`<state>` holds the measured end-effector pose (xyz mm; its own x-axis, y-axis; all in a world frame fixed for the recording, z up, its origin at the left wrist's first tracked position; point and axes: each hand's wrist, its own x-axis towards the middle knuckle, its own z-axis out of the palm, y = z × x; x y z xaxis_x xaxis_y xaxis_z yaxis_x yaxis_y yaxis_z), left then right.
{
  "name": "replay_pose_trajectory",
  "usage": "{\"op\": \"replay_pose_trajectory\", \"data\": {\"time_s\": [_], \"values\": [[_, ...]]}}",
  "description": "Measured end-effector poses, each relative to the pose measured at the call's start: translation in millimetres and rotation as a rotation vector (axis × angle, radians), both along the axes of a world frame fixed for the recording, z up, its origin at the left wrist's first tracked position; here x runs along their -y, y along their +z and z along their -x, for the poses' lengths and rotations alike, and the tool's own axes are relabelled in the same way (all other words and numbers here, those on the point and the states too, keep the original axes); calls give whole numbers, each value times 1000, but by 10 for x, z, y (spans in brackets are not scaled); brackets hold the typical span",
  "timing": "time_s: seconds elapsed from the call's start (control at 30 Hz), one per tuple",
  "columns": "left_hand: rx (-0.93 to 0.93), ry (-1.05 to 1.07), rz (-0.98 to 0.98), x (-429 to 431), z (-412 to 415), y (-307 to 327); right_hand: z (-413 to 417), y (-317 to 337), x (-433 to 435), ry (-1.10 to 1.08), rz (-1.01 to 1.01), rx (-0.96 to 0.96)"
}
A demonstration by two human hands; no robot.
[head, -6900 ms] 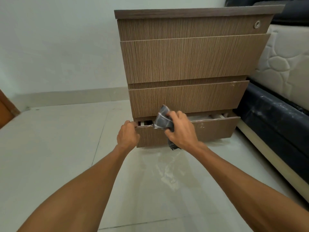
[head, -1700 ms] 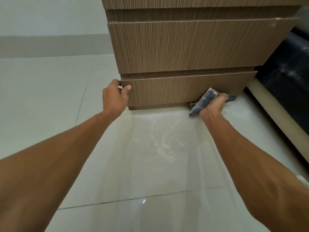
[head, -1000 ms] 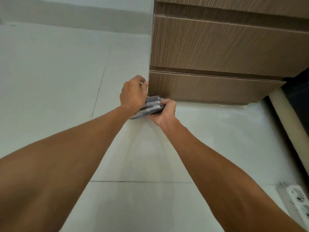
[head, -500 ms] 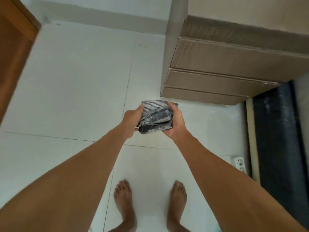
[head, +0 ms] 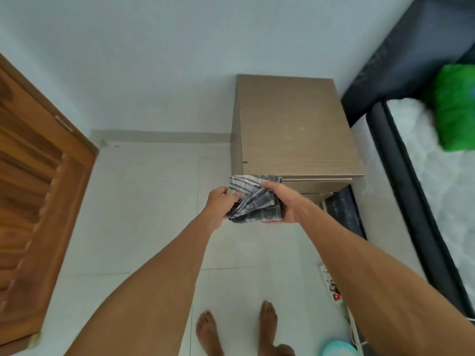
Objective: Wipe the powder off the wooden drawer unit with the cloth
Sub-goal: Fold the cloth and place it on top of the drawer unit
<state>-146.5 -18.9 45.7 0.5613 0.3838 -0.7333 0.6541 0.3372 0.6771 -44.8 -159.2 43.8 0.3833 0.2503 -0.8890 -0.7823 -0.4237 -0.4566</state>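
Between left hand and right hand, cloth in both curled grips, seemingly off drawer unit.

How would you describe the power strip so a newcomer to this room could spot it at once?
Start at the dark bed frame running down the right side of the picture. On the pale floor tiles beside its base lies a long white power strip. Its glowing red switch sets it apart from the round turquoise object at the bottom edge nearby.
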Motion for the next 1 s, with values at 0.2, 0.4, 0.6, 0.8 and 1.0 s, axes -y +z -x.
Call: {"op": "replay_pose_trajectory", "data": {"time_s": [0.2,0.4,0.6,0.8,1.0], "values": [[114,-12,-22,-49,-630,288,-602,230,-26,52,58,54],[80,-3,-85,-92,-1313,13,-1351,-147,-106,37,65,171],[-30,61,-192,-78,-1824,-542,-1884,-719,-224,71,58,271],[-121,100,-322,-18,-2061,-881,-2120,-1089,-224,230,103,382],[-182,105,-424,2,-2121,-1022,-2136,-1254,-226,326,176,482]]}}
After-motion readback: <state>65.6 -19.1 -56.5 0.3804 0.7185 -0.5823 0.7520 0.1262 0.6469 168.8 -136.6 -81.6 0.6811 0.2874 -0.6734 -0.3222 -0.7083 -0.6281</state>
